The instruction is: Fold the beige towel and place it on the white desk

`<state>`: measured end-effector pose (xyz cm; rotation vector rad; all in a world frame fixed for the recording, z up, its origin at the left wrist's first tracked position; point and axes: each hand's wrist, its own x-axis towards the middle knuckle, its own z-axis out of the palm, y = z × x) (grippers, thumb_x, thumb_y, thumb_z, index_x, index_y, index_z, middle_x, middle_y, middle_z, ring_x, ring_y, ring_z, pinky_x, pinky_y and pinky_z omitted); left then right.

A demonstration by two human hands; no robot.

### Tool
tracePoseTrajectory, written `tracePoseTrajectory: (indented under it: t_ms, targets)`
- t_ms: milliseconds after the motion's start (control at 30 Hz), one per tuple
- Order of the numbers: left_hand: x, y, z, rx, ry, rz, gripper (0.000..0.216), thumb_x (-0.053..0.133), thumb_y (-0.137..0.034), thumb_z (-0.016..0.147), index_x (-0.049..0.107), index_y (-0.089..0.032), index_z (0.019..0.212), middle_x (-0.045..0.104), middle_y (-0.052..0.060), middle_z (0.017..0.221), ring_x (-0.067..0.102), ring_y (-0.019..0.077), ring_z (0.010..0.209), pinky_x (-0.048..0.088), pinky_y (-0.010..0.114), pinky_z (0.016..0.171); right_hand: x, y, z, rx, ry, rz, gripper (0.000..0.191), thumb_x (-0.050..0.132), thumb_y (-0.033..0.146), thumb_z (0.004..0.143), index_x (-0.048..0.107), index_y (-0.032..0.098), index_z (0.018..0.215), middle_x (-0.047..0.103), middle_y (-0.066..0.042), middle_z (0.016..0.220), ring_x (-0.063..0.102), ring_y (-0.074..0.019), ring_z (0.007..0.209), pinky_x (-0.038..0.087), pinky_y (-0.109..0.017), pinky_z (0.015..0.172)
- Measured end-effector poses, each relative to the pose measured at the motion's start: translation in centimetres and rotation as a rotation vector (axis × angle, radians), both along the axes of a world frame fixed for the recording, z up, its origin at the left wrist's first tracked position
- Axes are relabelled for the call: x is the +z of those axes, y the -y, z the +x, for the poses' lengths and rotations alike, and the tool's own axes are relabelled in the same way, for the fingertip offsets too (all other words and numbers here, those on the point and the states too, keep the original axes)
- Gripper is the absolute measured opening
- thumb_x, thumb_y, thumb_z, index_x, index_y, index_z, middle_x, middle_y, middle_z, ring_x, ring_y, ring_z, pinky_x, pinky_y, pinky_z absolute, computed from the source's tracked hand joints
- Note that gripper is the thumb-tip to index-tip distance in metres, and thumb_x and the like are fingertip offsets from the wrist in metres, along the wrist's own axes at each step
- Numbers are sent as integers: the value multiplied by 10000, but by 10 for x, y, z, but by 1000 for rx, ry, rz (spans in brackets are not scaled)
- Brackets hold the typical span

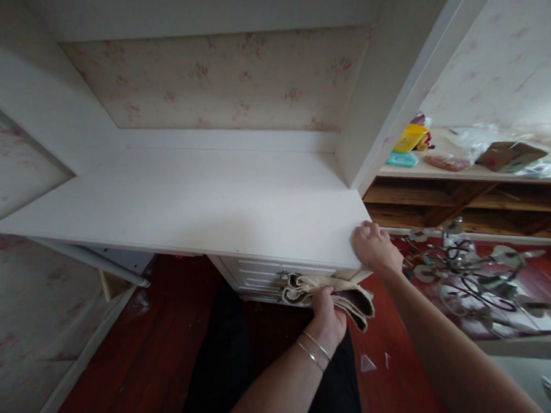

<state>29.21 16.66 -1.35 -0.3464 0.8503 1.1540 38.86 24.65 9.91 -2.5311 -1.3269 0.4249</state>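
A white desk (219, 197) spreads out before me, its top bare white board. My left hand (328, 318), with two thin bracelets at the wrist, is closed around a folded beige cloth (354, 298) with a dark inner side. That cloth hangs just below the desk's front edge, before the white drawers (256, 276). At the right front corner of the desktop lies my right hand (378, 247), its fingers curled over the edge. The undersides of those fingers are hidden.
Right of the desk, a chandelier (486, 275) with glass shades lies on the red wooden floor (108, 357). Behind it, a wooden shelf unit (467, 170) carries a yellow container (410, 138), plastic bags and a cardboard box (510, 156). Upright white panels flank the desk's back.
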Motion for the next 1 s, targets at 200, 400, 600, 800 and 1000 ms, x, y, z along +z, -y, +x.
tracePoseTrajectory:
  t_ms: [200, 400, 600, 800, 1000]
  targets:
    - [-34, -10, -40, 69, -159, -11, 153, 524, -23, 711, 509, -175, 705, 610, 18, 634, 638, 141, 585, 543, 275, 659, 1, 0, 0, 5, -6, 1, 560, 224, 550, 980, 386, 298, 1454, 461, -175, 1397, 533, -417, 1197, 416, -584, 972]
    - [-44, -23, -102, 157, -309, 13, 157, 555, -21, 676, 520, -173, 700, 599, -8, 625, 607, 128, 545, 510, 263, 598, 1, 0, 1, -4, 1, 0, 573, 228, 572, 971, 384, 312, 1458, 460, -167, 1400, 540, -421, 1185, 421, -588, 962]
    - [-31, -30, -163, 233, -434, 33, 167, 559, -21, 692, 506, -179, 675, 572, -33, 582, 574, 111, 509, 479, 236, 550, 0, 1, 0, -8, -3, 5, 585, 226, 580, 964, 392, 308, 1455, 463, -169, 1404, 527, -420, 1204, 418, -593, 967]
    - [5, -32, -195, 234, -473, 100, 137, 574, -40, 714, 583, -165, 768, 636, -17, 660, 616, 113, 580, 518, 234, 590, -2, 1, 1, -4, 1, 7, 595, 223, 584, 960, 392, 311, 1460, 458, -176, 1409, 528, -440, 1195, 421, -608, 953]
    - [60, -30, -199, 309, -459, 226, 214, 581, -25, 724, 627, -140, 897, 686, 23, 771, 667, 140, 700, 559, 251, 656, -2, 1, 0, -6, 7, 9, 607, 234, 603, 954, 391, 312, 1463, 453, -170, 1415, 511, -423, 1221, 414, -606, 972]
